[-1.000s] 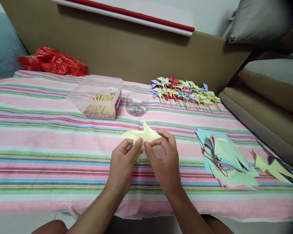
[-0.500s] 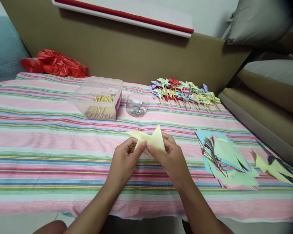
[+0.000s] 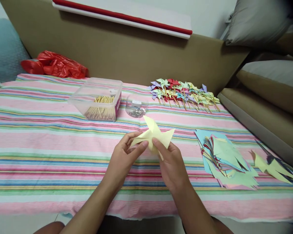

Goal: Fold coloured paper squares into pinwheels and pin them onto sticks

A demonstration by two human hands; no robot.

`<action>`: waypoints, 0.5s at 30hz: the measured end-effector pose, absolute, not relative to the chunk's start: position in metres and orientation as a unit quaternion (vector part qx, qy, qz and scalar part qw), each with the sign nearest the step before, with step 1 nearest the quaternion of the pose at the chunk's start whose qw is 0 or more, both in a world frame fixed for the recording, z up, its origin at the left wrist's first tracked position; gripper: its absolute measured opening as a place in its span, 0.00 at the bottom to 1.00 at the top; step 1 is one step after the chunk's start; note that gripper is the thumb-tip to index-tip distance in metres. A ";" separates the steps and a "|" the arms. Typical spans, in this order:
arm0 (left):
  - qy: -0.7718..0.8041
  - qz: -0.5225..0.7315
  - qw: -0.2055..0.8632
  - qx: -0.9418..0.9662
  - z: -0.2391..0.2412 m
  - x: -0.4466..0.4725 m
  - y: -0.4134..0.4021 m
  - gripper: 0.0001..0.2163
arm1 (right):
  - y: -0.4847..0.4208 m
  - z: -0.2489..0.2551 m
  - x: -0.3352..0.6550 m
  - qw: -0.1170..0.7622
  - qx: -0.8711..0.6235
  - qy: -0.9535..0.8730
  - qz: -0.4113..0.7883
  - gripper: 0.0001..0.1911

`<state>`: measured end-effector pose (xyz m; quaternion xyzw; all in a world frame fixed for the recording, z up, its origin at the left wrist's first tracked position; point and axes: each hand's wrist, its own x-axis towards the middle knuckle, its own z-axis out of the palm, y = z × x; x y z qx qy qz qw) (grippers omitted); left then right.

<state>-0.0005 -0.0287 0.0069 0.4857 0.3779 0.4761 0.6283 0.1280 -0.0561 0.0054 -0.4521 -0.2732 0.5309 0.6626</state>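
Note:
A pale yellow paper pinwheel (image 3: pixel 156 132), its corners folded in to the centre, is held above the striped cloth between both hands. My left hand (image 3: pixel 127 152) pinches its left side, thumb on top and fingers curled beneath. With the thumb pressed near the folded centre, my right hand (image 3: pixel 172 159) grips the right side, its fingers behind the paper. Just beyond the pinwheel stands a clear round tub (image 3: pixel 137 106) with small metal pieces in it. To its left is a clear plastic box (image 3: pixel 95 87) of thin wooden sticks (image 3: pixel 102 109).
Several finished pinwheels on sticks (image 3: pixel 183 92) lie at the back right. On the right are a stack of cut coloured paper (image 3: pixel 230 156), a cut yellow sheet (image 3: pixel 271 167) and dark-handled scissors (image 3: pixel 280 164). A red plastic bag (image 3: pixel 58 65) rests at the back left.
The yellow paper has turned in my hands, and more of its folded points now show around the centre. My right thumb has shifted right, apart from the left thumb.

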 end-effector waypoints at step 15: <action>0.427 0.576 0.575 0.395 -0.001 0.020 -0.044 0.08 | -0.055 0.001 0.088 0.721 -0.377 -0.134 0.566 0.14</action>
